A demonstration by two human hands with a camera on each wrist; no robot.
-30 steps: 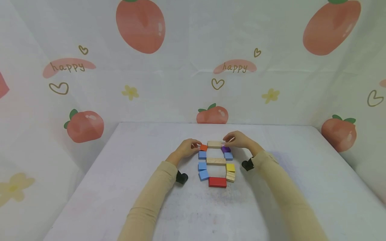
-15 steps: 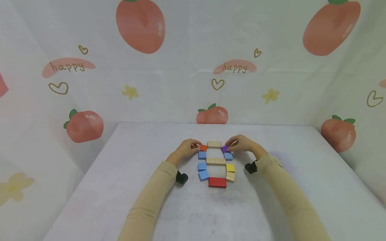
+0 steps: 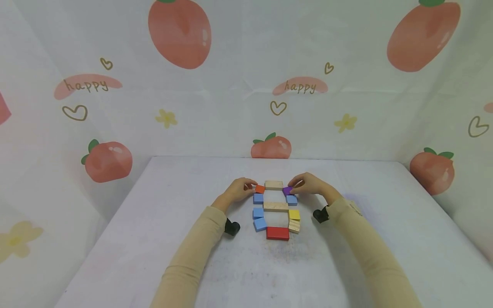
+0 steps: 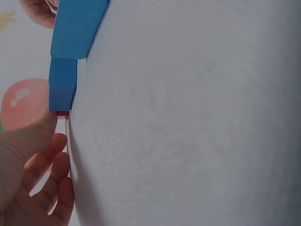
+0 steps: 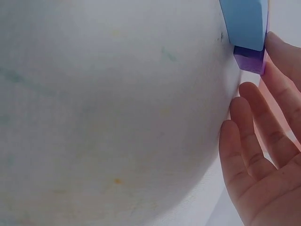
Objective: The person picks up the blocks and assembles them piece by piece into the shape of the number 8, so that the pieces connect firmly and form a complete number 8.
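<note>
Flat blocks form a closed outline with a crossbar on the white table. At its far left corner my left hand (image 3: 239, 189) pinches a small orange block (image 3: 259, 189) between thumb and fingers. Opposite, my right hand (image 3: 309, 184) pinches a purple block (image 3: 287, 191) by its outer side; the purple block also shows in the right wrist view (image 5: 250, 60), partly behind a blue block (image 5: 247, 23). A plain wooden block (image 3: 274, 185) lies between these two corners. In the left wrist view, blue blocks (image 4: 63, 82) hide most of the orange one.
Nearer me in the outline are a blue block (image 3: 258, 198) on the left, another wooden bar (image 3: 275, 207) across the middle, a yellow block (image 3: 294, 214), a striped wooden block (image 3: 294, 226) and a red block (image 3: 277, 233). A printed cloth (image 3: 215, 111) hangs behind the table.
My right hand has come slightly nearer and right, from the far corner down onto the purple block, and then stayed there. My left hand keeps its place at the orange block.
</note>
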